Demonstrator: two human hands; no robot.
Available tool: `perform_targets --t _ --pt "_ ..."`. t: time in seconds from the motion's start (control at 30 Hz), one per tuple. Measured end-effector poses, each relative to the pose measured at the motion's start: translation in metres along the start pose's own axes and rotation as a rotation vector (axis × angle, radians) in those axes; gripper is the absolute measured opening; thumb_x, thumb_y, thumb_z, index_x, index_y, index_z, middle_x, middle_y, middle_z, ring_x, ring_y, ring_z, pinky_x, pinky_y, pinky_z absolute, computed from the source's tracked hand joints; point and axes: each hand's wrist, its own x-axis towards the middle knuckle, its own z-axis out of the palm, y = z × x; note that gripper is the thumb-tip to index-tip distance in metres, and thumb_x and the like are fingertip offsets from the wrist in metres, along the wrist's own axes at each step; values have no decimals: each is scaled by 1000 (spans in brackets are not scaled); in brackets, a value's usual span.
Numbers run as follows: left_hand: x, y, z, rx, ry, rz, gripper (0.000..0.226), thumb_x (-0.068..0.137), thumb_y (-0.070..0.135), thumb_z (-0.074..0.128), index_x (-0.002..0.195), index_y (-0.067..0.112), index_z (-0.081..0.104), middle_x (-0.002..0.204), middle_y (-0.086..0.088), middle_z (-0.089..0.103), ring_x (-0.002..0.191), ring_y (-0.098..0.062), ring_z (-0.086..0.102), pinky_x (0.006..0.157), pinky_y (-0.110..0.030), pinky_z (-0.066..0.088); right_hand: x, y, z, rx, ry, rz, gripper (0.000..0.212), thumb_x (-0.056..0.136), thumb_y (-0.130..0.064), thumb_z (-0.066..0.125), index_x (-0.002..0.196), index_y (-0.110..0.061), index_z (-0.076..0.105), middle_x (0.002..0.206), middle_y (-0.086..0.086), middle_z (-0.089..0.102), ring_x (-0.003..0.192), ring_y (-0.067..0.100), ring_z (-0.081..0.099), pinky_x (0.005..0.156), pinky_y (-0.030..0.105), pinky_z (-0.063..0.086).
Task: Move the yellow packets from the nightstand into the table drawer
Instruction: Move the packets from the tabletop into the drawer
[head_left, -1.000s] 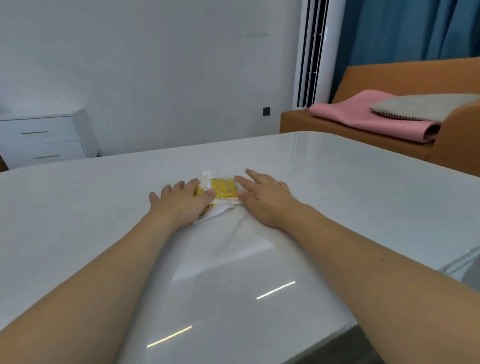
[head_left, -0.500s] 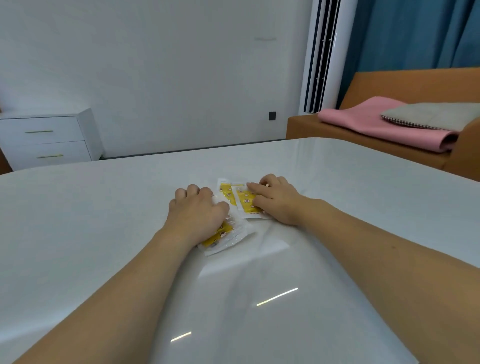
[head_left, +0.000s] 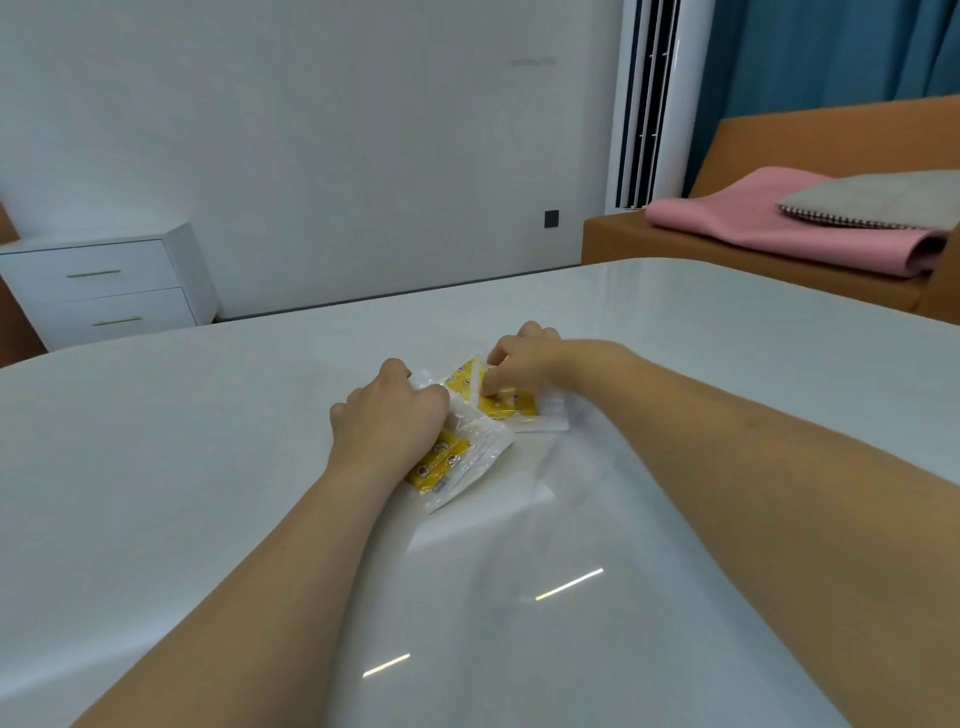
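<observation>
Right hand (head_left: 524, 358) fingers are now curled, pinching the far yellow packets (head_left: 506, 402), and the left hand (head_left: 392, 415) is bunched over the nearer packets (head_left: 441, 465), where a second ago both lay flat. The pile is mid-tabletop (head_left: 208, 467), well back from the near edge, split into two grabs. Looks like pickup's starting; no drawer in sight yet.

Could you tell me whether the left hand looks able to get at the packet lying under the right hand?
Probably yes: the left hand lies beside it on the table, with only the right hand pinching that packet in the way.
</observation>
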Motion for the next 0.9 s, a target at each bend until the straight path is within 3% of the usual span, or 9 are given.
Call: perform_targets --t 0.13,0.27,0.4,0.47,0.63,0.77,0.83,0.9 --pt "-1 -2 -1 8 -12 19 41 67 39 29 99 19 46 93 -3 63 92 -29 55 92 -43 35 -12 -5 -20 -4 -149 14 55 81 -42 70 131 -25 56 135 3 51 119 27 52 106 45 40" --pt "-4 -2 -2 25 -27 42 40 71 38 30 101 20 48 92 -2 62 92 -28 54 89 -43 35 -30 -12 -29 -90 -173 1 57 85 -34 71 137 -20 52 137 2 53 125 26 50 109 45 37" --pt "-8 -3 -3 -3 -46 81 31 75 37 31 96 21 47 89 -1 62 89 -26 54 91 -44 36 -40 -11 -29 -113 -155 38 82 78 -46 75 146 -19 38 142 7 49 123 31 51 107 46 40" --pt "-9 -3 -3 -27 -53 103 26 77 36 32 93 21 46 87 -1 62 87 -26 54 92 -45 36 -42 -6 -27 -84 -175 67 84 75 -52 77 143 -18 42 137 7 53 117 30 55 105 46 41" --pt "-7 0 -4 -103 -56 95 10 89 26 44 92 18 49 80 2 56 79 -22 52 87 -42 40 -48 20 -15 398 -102 116 68 62 -38 87 118 -16 56 117 6 65 100 27 66 93 44 54" --pt "-5 -5 -6 -246 -92 65 6 83 26 50 80 23 45 75 3 51 76 -24 51 69 -37 38 -82 40 -9 798 170 106 55 76 -22 83 119 -14 50 110 7 62 95 24 66 83 38 57" --pt "-11 -5 -12 -353 -132 45 6 80 24 52 78 22 46 75 2 51 72 -24 50 64 -33 37 -117 50 -6 904 299 104 40 80 -19 80 110 -10 56 103 9 67 83 20 68 73 32 57" --pt "-21 -1 -23 -430 -182 7 7 85 16 57 82 19 51 77 0 53 75 -24 52 62 -30 38 -160 65 -3 1019 398 131 25 82 -18 78 100 -11 62 97 10 72 78 22 70 75 35 59"
